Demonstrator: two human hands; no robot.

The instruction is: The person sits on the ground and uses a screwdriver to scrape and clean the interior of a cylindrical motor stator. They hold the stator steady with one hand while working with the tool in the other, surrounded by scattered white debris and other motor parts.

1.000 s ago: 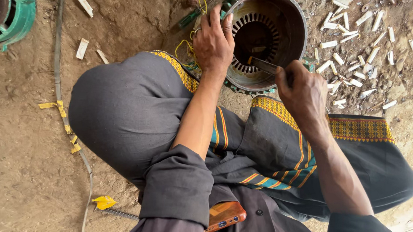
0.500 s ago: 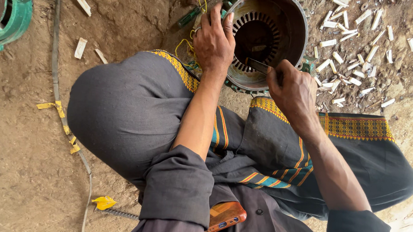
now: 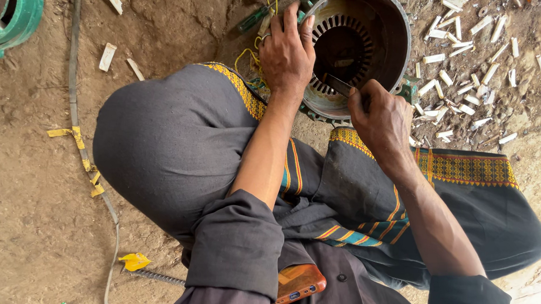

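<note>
A: Surroundings first. What lies on the dirt floor (image 3: 32, 196)?

B: Scattered short whitish strips (image 3: 460, 97) at the far right edge, past the round grey metal motor housing with slotted inner core (image 3: 392, 40). A green round metal casing (image 3: 14, 23) in the far left corner. A long grey cable (image 3: 76, 87) runs down the left side, with yellow tape scraps (image 3: 81, 146) beside it. A green-handled screwdriver (image 3: 255, 19) and yellow wires (image 3: 270, 1) lie just beside the housing's left rim.

A: Anything in the way?

B: The person's bent knees in dark grey cloth with yellow-patterned trim (image 3: 162, 144) fill the middle and hide the floor under the housing's near side. An orange-cased phone (image 3: 296, 284) sits in the lap, at the near edge.

A: Left hand?

B: Left hand (image 3: 286, 55) lies spread on the housing's left rim, fingers curled over the edge, gripping the rim itself.

A: Right hand?

B: Right hand (image 3: 380, 115) is closed tight around a thin dark metal blade (image 3: 338, 85) (handle hidden in the fist). The blade's tip points into the slotted core at the near rim; I cannot tell if it touches a slot.
</note>
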